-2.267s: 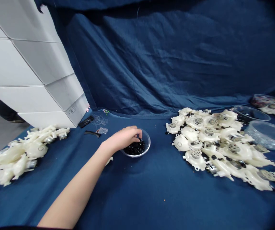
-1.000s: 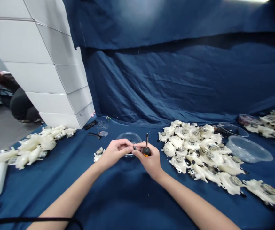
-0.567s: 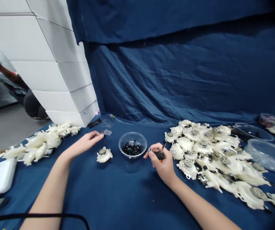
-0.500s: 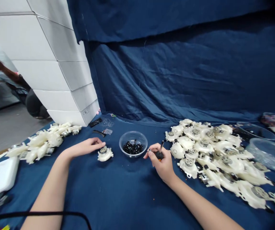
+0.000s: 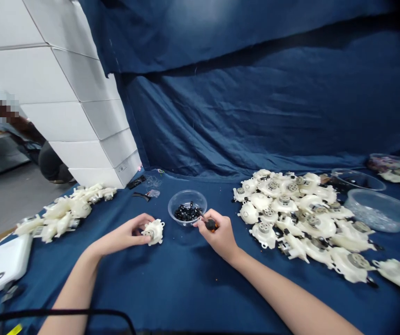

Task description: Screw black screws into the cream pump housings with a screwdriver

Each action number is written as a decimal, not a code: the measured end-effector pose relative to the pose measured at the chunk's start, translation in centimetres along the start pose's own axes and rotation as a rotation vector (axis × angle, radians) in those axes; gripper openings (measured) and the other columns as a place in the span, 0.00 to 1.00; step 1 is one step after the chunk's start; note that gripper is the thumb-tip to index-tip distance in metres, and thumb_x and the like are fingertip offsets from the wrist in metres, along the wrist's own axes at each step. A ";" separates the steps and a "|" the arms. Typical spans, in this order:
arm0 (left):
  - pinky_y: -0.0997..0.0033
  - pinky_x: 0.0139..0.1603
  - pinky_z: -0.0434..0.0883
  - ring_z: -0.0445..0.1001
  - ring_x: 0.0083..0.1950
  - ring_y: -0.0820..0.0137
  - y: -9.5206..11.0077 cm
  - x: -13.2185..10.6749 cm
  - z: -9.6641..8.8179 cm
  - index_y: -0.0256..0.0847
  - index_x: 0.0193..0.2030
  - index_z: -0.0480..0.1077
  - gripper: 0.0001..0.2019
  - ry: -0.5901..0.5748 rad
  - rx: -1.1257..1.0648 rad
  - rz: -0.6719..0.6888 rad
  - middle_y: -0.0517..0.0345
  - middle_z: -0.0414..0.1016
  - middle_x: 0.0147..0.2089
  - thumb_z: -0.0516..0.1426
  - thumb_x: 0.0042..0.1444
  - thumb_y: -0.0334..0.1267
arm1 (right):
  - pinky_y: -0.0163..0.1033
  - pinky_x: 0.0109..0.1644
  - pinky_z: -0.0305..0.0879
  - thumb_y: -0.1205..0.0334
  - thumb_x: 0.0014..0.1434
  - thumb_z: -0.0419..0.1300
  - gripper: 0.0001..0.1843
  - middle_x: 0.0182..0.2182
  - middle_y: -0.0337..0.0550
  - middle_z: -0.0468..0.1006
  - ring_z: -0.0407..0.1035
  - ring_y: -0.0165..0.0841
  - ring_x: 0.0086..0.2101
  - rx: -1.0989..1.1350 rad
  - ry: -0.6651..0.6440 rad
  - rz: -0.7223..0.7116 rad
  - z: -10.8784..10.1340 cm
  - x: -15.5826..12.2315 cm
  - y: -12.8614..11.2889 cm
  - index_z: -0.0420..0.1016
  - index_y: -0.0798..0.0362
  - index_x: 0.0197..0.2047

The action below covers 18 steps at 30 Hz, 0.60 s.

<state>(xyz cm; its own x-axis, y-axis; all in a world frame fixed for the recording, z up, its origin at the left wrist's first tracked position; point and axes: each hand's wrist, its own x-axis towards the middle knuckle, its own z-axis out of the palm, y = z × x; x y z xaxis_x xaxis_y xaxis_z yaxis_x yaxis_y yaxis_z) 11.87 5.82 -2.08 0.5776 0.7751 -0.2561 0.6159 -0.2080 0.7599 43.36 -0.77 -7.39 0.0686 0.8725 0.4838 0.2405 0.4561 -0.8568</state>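
My left hand (image 5: 134,232) grips the edge of a small off-white plastic motor housing (image 5: 156,231), thumb at the front and fingers behind it, low over the blue cloth. To its right stands a clear plastic bowl (image 5: 204,204) with many small shiny black parts (image 5: 185,213) inside. Closed around the black-and-orange handle of a screwdriver (image 5: 210,225), my right hand (image 5: 223,236) is at the bowl's right rim. The metal shaft points up and left towards the black parts; its tip is too small to make out.
A large pile of similar housings (image 5: 290,204) covers the right side, beside a clear tub (image 5: 391,209). More housings (image 5: 63,211) lie at left near a white device (image 5: 4,267). Stacked white boxes (image 5: 91,121) rise behind. A black cable (image 5: 63,311) crosses the front; a person sits far left.
My left hand has taken hold of the housing and tilted its face towards me. My right hand has moved left to the bowl, and the screwdriver's shaft has swung towards it. The view has shifted slightly.
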 end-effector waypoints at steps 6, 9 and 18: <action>0.64 0.63 0.67 0.72 0.60 0.59 -0.3 -1.7 2.9 0.47 0.61 0.67 0.28 0.089 -0.264 0.080 0.52 0.75 0.59 0.69 0.56 0.47 | 0.31 0.32 0.63 0.55 0.59 0.66 0.11 0.24 0.38 0.77 0.65 0.25 0.23 -0.009 0.012 -0.012 0.7 -0.4 0.3 0.76 0.55 0.32; 0.66 0.55 0.70 0.76 0.54 0.62 0.2 -1.8 4.1 0.46 0.59 0.65 0.28 0.017 -0.422 0.026 0.53 0.78 0.54 0.70 0.54 0.46 | 0.31 0.33 0.63 0.53 0.59 0.67 0.13 0.26 0.39 0.78 0.66 0.25 0.25 -0.018 0.013 -0.011 0.8 -0.3 0.4 0.78 0.55 0.34; 0.70 0.43 0.73 0.77 0.44 0.66 5.0 1.7 5.8 0.42 0.49 0.68 0.23 -0.221 -0.302 0.075 0.55 0.79 0.46 0.68 0.53 0.50 | 0.33 0.40 0.69 0.54 0.63 0.65 0.12 0.35 0.43 0.82 0.75 0.30 0.34 -0.068 -0.101 -0.063 -1.4 -0.7 0.4 0.83 0.53 0.43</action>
<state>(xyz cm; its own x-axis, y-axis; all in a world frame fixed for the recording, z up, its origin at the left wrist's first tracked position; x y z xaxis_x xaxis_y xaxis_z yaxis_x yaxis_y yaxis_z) 19.02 2.66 -2.18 0.7370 0.6101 -0.2909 0.4009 -0.0481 0.9148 44.75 -1.45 -7.83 -0.0453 0.8574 0.5126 0.3064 0.5003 -0.8098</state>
